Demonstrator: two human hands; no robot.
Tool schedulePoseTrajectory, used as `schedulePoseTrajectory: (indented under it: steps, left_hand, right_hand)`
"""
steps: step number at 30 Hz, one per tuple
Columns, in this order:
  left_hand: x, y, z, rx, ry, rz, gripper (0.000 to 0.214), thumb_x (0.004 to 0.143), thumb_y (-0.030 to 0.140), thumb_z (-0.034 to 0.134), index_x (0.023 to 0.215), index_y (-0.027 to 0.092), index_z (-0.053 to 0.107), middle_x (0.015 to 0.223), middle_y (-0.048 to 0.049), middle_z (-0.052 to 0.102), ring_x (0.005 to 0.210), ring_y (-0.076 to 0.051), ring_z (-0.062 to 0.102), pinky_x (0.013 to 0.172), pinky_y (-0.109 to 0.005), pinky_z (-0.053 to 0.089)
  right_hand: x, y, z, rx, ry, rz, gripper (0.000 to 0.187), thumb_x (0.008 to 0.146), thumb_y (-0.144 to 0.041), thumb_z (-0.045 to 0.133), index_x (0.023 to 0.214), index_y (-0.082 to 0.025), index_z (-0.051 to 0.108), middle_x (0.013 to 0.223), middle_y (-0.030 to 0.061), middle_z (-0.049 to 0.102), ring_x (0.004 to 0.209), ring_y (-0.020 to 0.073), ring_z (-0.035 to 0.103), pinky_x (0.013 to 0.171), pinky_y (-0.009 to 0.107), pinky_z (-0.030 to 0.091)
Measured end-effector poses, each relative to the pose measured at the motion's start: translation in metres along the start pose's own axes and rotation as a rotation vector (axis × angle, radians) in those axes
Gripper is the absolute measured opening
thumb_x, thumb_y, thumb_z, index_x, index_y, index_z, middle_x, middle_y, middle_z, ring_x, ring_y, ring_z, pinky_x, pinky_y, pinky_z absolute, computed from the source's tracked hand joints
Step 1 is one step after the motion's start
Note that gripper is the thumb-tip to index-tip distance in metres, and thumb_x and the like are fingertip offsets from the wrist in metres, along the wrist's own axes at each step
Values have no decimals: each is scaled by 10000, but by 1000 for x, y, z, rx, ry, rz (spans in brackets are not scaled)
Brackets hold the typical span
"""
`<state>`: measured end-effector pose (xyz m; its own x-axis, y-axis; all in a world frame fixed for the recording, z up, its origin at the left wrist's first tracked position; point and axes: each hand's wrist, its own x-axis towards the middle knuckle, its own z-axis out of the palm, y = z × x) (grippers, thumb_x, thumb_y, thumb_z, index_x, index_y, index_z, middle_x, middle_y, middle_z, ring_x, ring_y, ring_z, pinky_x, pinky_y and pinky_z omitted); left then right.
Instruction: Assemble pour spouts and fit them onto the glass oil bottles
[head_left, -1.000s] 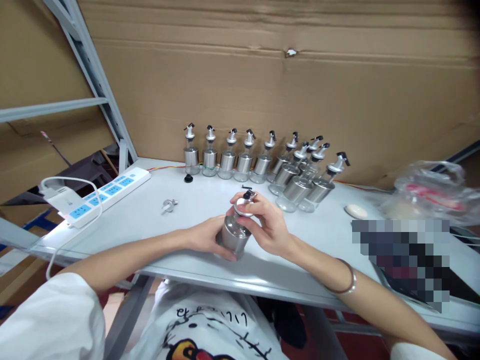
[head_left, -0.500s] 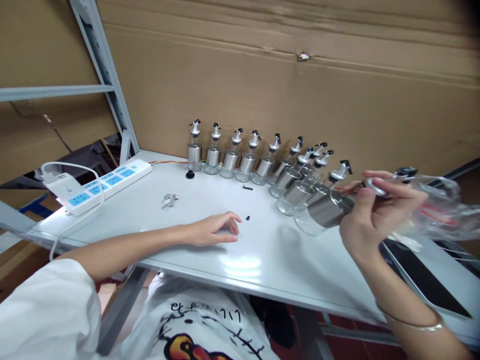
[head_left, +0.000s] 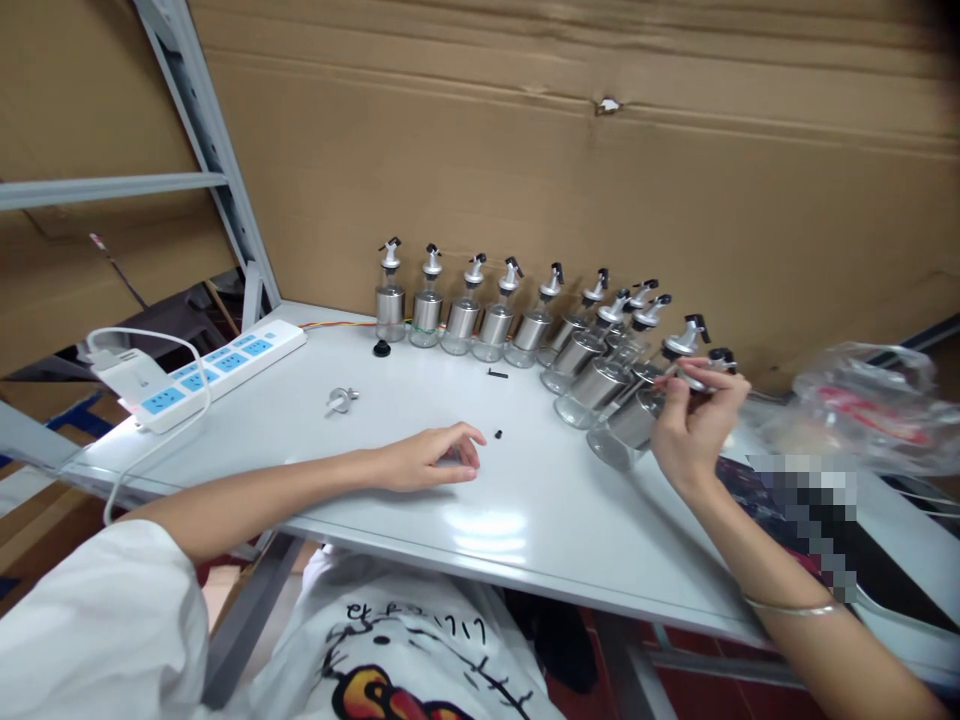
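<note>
My left hand (head_left: 431, 458) rests on the table with thumb and fingers apart, holding nothing. Just beyond its fingertips lies a tiny black piece (head_left: 498, 434). My right hand (head_left: 701, 425) is closed in a pinch on a silver pour spout (head_left: 694, 377) with a black top, partly hidden by the fingers. It is up at the right end of the bottles, in front of a glass bottle with a steel sleeve (head_left: 636, 418). Farther back, a black flip piece (head_left: 496, 373) lies flat. At the left are a silver spout part (head_left: 343, 400) and a black stopper (head_left: 382, 348).
Several glass bottles (head_left: 463, 322) with spouts line the back edge before a cardboard wall (head_left: 450, 150). A power strip (head_left: 225, 375) with a white cable is at the left. A clear plastic bag (head_left: 862, 410) and a dark-screened device (head_left: 892, 560) lie at the right.
My right hand has moved left with the pour spout, away from the plastic bag and closer to the bottles. My left hand stays in place.
</note>
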<state>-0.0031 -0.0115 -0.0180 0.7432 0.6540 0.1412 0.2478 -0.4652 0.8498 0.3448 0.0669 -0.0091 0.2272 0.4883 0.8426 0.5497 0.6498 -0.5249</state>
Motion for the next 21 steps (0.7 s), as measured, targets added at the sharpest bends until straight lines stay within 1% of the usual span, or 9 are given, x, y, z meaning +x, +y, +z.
schedulePoseTrajectory:
  steps: [3, 6, 8, 9, 11, 13, 15, 18, 21]
  left_hand:
    - [0, 0, 0, -4, -6, -4, 309, 905, 289, 521, 1179, 178, 429, 1029, -90, 633, 918, -162, 591, 795, -320, 464]
    - [-1, 0, 0, 2, -8, -3, 303, 905, 275, 522, 1177, 181, 426, 1029, -88, 633, 917, -158, 590, 809, -323, 464]
    - [0, 0, 0, 2, -1, 7, 311, 906, 271, 521, 1184, 182, 412, 1022, -85, 634, 916, -157, 589, 826, -330, 461]
    - [0, -1, 0, 3, 4, 11, 319, 906, 272, 519, 1190, 182, 403, 1021, -84, 635, 916, -157, 590, 830, -333, 459]
    - [0, -1, 0, 9, 11, 13, 329, 909, 275, 515, 1200, 184, 391, 1026, -86, 636, 919, -159, 591, 833, -335, 456]
    - [0, -2, 1, 15, 10, 13, 326, 913, 279, 507, 1204, 186, 390, 1029, -85, 637, 919, -161, 593, 833, -334, 456]
    - [0, -4, 0, 11, 23, 23, 295, 923, 285, 484, 1191, 187, 406, 1008, -77, 639, 906, -162, 596, 838, -337, 459]
    - [0, -10, -3, -12, 100, 70, 319, 916, 302, 479, 1204, 188, 401, 1001, -71, 625, 911, -170, 600, 838, -339, 468]
    - [0, -14, -13, 7, 244, 100, 358, 923, 289, 437, 1255, 196, 339, 987, -57, 599, 819, -141, 598, 769, -306, 479]
  right_hand:
    - [1, 2, -4, -73, -12, -26, 296, 777, -369, 608, 966, -245, 417, 1112, 159, 502, 940, 270, 626, 803, 471, 469]
    - [2, -18, -4, -197, 5, -109, 390, 734, -373, 642, 1010, -246, 399, 1347, 217, 360, 1329, 328, 362, 1028, 551, 309]
    - [3, -44, 1, -221, 27, -191, 384, 767, -331, 601, 1059, -241, 369, 1465, 202, 203, 1416, 323, 194, 1066, 596, 240]
    - [3, -60, 6, -232, 52, -264, 364, 776, -309, 597, 1062, -240, 384, 1464, 190, 224, 1428, 320, 152, 1074, 604, 223]
    - [1, -91, 20, -197, -19, -384, 298, 801, -261, 577, 1068, -239, 445, 1398, 169, 343, 1366, 321, 294, 1069, 599, 259]
    - [-6, -119, 36, -141, -132, -511, 285, 804, -204, 563, 1077, -236, 490, 1356, 140, 413, 1353, 324, 322, 1083, 615, 241]
    - [-19, -142, 51, -23, -357, -632, 346, 813, -163, 554, 1146, -223, 483, 1303, 143, 484, 1296, 293, 411, 1051, 566, 335]
    - [-50, -165, 69, 157, -932, -708, 388, 889, -257, 525, 1256, -152, 456, 1254, 174, 566, 1234, 249, 495, 985, 447, 453]
    - [-85, -177, 79, 207, -1316, -774, 531, 916, -435, 492, 1324, -97, 448, 1368, 197, 506, 1364, 297, 351, 1119, 573, 234]
